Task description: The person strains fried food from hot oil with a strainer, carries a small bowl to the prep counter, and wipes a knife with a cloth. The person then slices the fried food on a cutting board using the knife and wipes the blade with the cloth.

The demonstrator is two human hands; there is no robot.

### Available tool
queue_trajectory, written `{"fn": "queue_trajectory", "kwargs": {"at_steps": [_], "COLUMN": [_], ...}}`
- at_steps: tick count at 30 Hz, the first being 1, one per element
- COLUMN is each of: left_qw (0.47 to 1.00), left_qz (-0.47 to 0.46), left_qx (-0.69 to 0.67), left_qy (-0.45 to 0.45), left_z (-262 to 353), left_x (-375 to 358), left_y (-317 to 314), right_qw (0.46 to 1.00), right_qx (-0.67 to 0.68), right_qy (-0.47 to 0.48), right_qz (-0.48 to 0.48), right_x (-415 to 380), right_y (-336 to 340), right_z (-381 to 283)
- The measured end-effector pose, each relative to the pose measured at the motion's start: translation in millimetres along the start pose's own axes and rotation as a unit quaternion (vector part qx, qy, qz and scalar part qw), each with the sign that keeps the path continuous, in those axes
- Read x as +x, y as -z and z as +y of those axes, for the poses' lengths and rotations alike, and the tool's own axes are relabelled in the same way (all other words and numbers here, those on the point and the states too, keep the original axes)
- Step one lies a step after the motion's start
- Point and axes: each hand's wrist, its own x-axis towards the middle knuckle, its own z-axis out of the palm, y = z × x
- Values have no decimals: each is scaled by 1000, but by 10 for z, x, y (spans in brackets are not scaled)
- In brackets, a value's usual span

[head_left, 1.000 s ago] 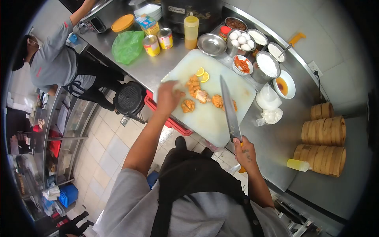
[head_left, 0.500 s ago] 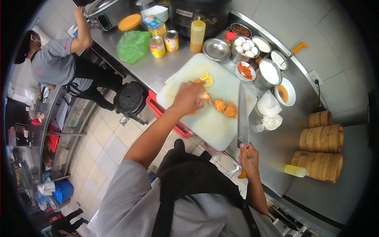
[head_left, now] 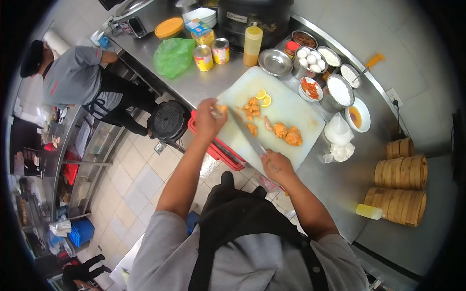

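A white cutting board (head_left: 291, 116) lies on the steel counter with pieces of fried food (head_left: 286, 133), a small heap of cut pieces (head_left: 252, 108) and two lemon slices (head_left: 263, 97) on it. My left hand (head_left: 210, 119) is over the board's left corner, its fingers closed round a small orange-brown piece of food (head_left: 222, 109). Near the board's front edge my right hand (head_left: 278, 166) grips a large knife (head_left: 248, 137). The blade points up and left across the board, its tip close to my left hand. My fingers cover most of the handle.
Behind the board stand a steel dish (head_left: 275, 62), a squeeze bottle (head_left: 252, 46), two cans, a green bag (head_left: 174, 57) and a bowl of eggs (head_left: 309, 60). Bamboo steamers (head_left: 395, 206) are at right. A co-worker (head_left: 80, 77) stands at left beside a black stool (head_left: 168, 120).
My left hand has moved left, uncovering the cut pieces, with a piece in its fingers. The knife has swung from upright at the right to a slant over the board. The co-worker's raised arm has come down.
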Motion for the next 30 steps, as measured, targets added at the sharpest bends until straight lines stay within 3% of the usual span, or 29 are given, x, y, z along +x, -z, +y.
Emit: {"fn": "queue_trajectory", "kwargs": {"at_steps": [1, 2, 4, 7, 15, 18, 25, 28, 30], "left_qw": [998, 998, 989, 986, 985, 978, 982, 983, 983], "left_qz": [19, 24, -109, -153, -139, -188, -149, -136, -130], "left_qx": [16, 16, 50, 0, -27, -11, -41, -55, -66], "left_qy": [-56, -51, -90, -59, -97, -90, -109, -107, -110], "left_z": [-27, -19, 42, 270, 176, 192, 138, 123, 113], "left_x": [-81, -188, -442, -758, -592, -540, -586, -559, -612], "left_y": [-97, -153, -211, -103, -118, -152, -207, -217, -205], "right_qw": [1000, 1000, 999, 999, 997, 993, 978, 982, 985], "right_qx": [-4, -13, -36, -32, -70, -107, -175, -163, -108], "right_qy": [3, -18, -35, -36, 18, 51, 112, 84, 136], "right_qz": [-3, -12, -17, -17, 0, -13, -28, -49, -10], "right_x": [5, -6, 11, -14, -199, -301, -439, -253, 149], "right_y": [57, 151, 182, 96, 251, 321, 482, 380, -74], "right_z": [13, -7, 60, 136, -59, -136, -151, -128, 113]}}
